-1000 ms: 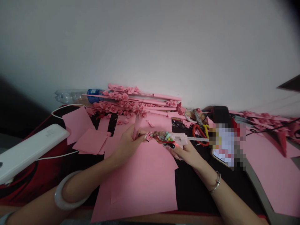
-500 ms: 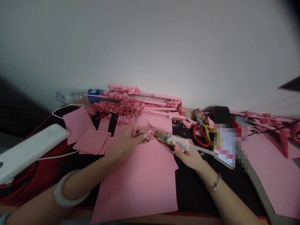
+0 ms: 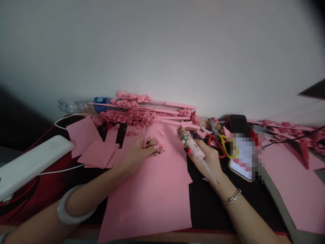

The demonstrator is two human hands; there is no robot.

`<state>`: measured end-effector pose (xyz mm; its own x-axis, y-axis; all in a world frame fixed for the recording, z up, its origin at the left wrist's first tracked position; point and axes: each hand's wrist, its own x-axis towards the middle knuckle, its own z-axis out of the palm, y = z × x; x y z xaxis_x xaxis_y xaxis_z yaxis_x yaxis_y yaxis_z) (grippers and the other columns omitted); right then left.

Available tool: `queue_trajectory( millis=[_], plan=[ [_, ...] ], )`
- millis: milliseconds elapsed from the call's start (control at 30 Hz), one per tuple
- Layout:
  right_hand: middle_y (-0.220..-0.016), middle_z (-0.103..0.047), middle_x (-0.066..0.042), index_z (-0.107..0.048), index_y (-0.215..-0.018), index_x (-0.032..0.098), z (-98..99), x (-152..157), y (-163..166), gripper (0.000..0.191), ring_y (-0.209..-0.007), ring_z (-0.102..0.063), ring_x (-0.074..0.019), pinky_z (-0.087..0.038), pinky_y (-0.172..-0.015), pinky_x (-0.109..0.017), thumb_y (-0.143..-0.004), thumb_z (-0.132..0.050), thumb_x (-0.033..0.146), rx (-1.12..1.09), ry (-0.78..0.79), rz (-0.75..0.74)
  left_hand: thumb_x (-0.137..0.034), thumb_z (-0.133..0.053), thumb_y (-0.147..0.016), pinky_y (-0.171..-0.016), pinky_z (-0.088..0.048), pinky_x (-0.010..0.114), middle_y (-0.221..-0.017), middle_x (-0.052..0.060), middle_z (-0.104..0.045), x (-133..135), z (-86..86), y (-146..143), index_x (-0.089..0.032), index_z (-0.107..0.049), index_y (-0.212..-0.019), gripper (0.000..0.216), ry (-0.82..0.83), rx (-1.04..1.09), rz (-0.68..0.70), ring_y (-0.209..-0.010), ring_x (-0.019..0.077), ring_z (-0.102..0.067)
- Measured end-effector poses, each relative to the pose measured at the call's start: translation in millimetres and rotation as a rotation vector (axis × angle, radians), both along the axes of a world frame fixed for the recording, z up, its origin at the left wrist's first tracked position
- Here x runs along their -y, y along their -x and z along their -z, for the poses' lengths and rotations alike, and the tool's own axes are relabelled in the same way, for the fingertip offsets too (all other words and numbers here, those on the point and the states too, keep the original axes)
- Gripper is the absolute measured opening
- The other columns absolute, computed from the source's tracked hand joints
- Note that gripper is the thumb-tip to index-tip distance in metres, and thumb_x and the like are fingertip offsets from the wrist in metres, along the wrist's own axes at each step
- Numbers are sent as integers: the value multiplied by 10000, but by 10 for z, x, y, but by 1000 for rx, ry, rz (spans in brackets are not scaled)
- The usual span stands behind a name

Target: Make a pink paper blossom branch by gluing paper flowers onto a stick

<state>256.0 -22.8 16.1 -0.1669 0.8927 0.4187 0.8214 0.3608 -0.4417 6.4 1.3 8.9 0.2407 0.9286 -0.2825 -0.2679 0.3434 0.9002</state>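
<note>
Between the fingers of my left hand [image 3: 146,149] is a small pink paper flower [image 3: 159,146], its folded petals facing right. My left hand is closed on it, above large pink paper sheets [image 3: 154,189]. My right hand [image 3: 207,157] grips a pale pink hot glue gun [image 3: 195,149] with a lit red light. A glue stick [image 3: 209,173] sticks out of its back toward my wrist. The gun's crusted, decorated nozzle points up and left, apart from the flower.
Finished pink paper flowers [image 3: 144,117] with rolled stems lie along the wall beside a plastic bottle [image 3: 76,105]. Scissors [image 3: 215,146] and a phone [image 3: 241,162] are right of my right hand. At left are pink paper squares [image 3: 98,154] and a white power strip-like device [image 3: 38,166] with a cable.
My right hand has drawn the glue gun away from the flower, to the right, and tilted its nozzle upward. My left hand stays nearly still with the flower.
</note>
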Motion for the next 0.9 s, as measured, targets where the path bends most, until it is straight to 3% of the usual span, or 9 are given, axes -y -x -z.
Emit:
queue_trajectory(
  millis=[133,233,433,533,600,667,800,900],
  plan=[
    [-951,-731,-136,-611,-1165,146,10,-87,-75,370,-783,-687,-294,-516,-669,-369,-857,-561,346,43,-16,241,-341,-839,-656,-837,-576,358,-811,-1,-693,5,-23,-4,-204,-533,-769,353,-36,-51,-35,-873,203,-709],
    [-1131,-682,-207,-560,-1265,97,41,-158,-151,436,-977,-650,-349,-512,-799,-454,-873,-511,282,123,-65,303,-324,-810,-681,-808,-579,365,-797,0,-698,22,-66,-15,-201,-540,-783,314,-93,-107,-57,-845,201,-706],
    [-1048,-624,-236,-547,-1293,66,115,-227,-308,444,-963,-584,-384,-490,-756,-511,-889,-471,235,373,-52,469,-303,-731,-746,-767,-571,357,-767,15,-718,73,-106,-30,-204,-550,-744,206,-237,-216,20,-824,214,-712],
    [-1071,-571,-209,-572,-1270,110,90,-225,-323,445,-990,-549,-383,-474,-789,-539,-868,-542,299,355,-106,480,-298,-710,-756,-722,-564,327,-782,25,-729,99,-98,-37,-208,-560,-725,177,-299,-222,57,-795,201,-701],
    [-1097,-535,-183,-578,-1256,142,36,-189,-262,442,-1046,-526,-371,-464,-847,-542,-854,-582,328,242,-188,417,-290,-693,-766,-696,-553,308,-789,25,-730,115,-91,-46,-208,-585,-738,138,-331,-234,71,-788,192,-691],
    [-1101,-516,-147,-584,-1218,178,-26,-111,-133,380,-1068,-526,-330,-467,-892,-499,-858,-589,299,92,-237,248,-273,-677,-783,-694,-541,302,-774,17,-725,129,-84,-56,-206,-612,-757,97,-357,-276,83,-776,185,-680],
    [-1039,-515,-99,-561,-1151,212,-70,106,216,316,-999,-549,-262,-507,-823,-389,-837,-603,201,-90,-122,-218,-273,-664,-816,-724,-512,310,-755,5,-722,155,-69,-65,-208,-629,-781,82,-394,-370,123,-764,181,-664],
    [-1027,-522,-89,-528,-1126,227,-23,203,399,335,-976,-546,-249,-504,-812,-382,-811,-602,137,-160,-41,-334,-297,-647,-837,-719,-490,311,-792,1,-744,171,-52,-64,-218,-576,-785,118,-384,-390,143,-772,182,-662]
  ],
)
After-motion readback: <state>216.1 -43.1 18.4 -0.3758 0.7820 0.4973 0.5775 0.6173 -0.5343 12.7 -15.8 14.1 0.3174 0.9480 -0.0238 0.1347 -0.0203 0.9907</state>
